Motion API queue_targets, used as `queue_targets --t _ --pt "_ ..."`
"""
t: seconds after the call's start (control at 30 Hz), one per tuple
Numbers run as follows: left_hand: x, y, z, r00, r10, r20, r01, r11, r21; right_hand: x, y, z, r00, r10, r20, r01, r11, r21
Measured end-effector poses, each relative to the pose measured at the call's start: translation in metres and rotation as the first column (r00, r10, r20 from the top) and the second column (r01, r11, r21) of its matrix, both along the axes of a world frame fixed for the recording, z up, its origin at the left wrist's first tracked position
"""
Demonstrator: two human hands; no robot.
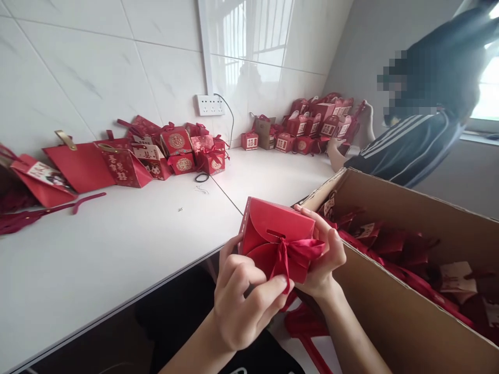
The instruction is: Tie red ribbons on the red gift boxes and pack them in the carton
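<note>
A red gift box (259, 221) with curved interlocking flaps is held up in front of me, past the table's front edge. A dark red ribbon (304, 250) comes out at a slot in its face and is looped there. My left hand (244, 296) is closed, its thumb and finger pinching the ribbon's lower tail while other fingers rest along the box's left side. My right hand (325, 259) grips the box from the right, fingers behind it and the palm below. The underside of the box is hidden.
Right of me stands a large cardboard carton (397, 301) holding several red boxes and bags. Along the white table (117, 249), red gift bags (88, 163) and small red boxes (175, 141) line the wall. A co-worker (413, 135) reaches toward a pile of boxes (312, 122) at the far end.
</note>
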State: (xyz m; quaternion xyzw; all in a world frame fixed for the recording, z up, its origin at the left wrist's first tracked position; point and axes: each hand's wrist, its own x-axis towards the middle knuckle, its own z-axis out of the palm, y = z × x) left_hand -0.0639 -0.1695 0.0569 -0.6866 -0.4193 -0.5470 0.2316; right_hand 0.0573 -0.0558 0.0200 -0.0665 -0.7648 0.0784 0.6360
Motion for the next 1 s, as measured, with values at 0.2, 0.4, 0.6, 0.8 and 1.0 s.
queue_targets --t 0.2,0.4,0.6,0.8,1.0 --pt "0.003 0.005 0.006 0.987 -0.092 0.129 0.093 0.996 -0.006 0.018 -0.002 -0.002 1.000 -0.011 0.030 0.013 0.997 -0.070" --pt "0.000 0.026 0.004 0.582 0.012 0.813 0.388 0.874 -0.291 0.026 -0.024 0.029 0.934 -0.116 0.339 0.186 0.965 -0.182" --pt "0.002 0.044 -0.007 0.135 0.087 0.987 0.641 0.752 -0.154 0.018 -0.038 0.049 0.844 -0.226 0.486 0.357 0.914 -0.195" --pt "-0.013 0.047 -0.003 0.125 0.085 0.989 0.644 0.751 -0.146 0.017 -0.024 0.051 0.886 -0.031 0.462 0.314 0.773 -0.551" --pt "-0.034 0.055 0.009 0.190 -0.053 0.980 0.593 0.802 -0.072 0.009 0.015 0.024 0.859 0.338 -0.385 -0.363 -0.129 -0.923"
